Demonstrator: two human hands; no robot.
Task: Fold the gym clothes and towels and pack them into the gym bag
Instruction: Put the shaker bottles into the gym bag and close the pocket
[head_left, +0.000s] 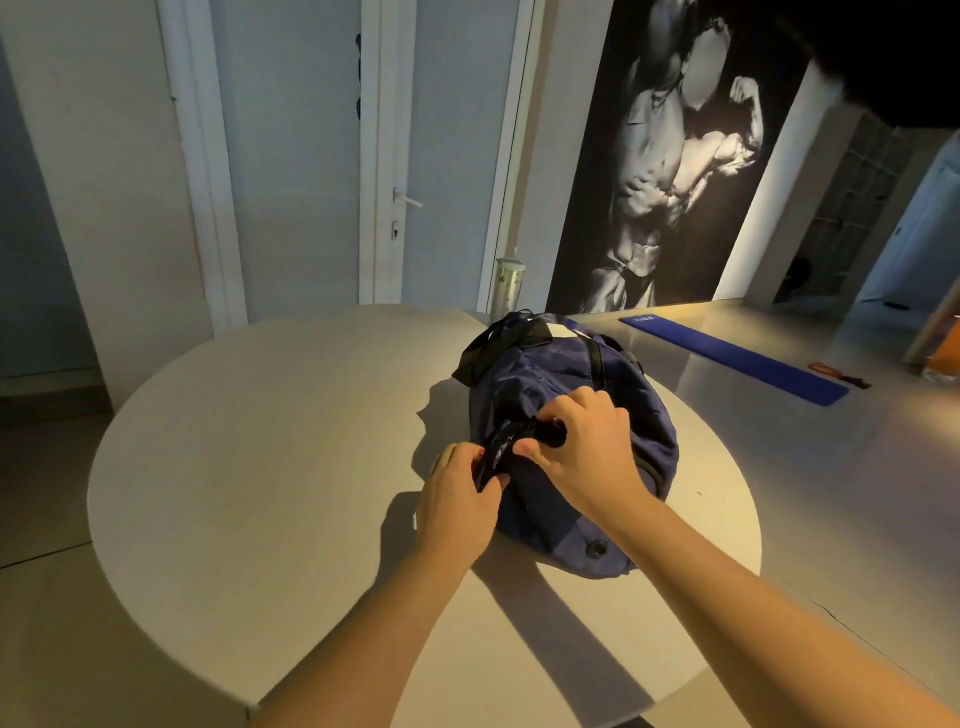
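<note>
A navy blue gym bag (566, 384) with black straps lies on the round beige table (270, 467), its length running away from me. Both hands are at its near end. My left hand (457, 499) pinches a black handle strap (498, 449) at the bag's near left side. Just to the right, my right hand (582, 441) curls its fingers round the same black handle. No loose clothes or towels show on the table; what the bag holds is hidden.
A drink bottle (510, 283) stands behind the table's far edge. A blue exercise mat (737, 358) lies on the floor to the right, with a small red-and-black item (841, 375) past it. White doors (322, 156) and a large wall poster (675, 156) stand behind.
</note>
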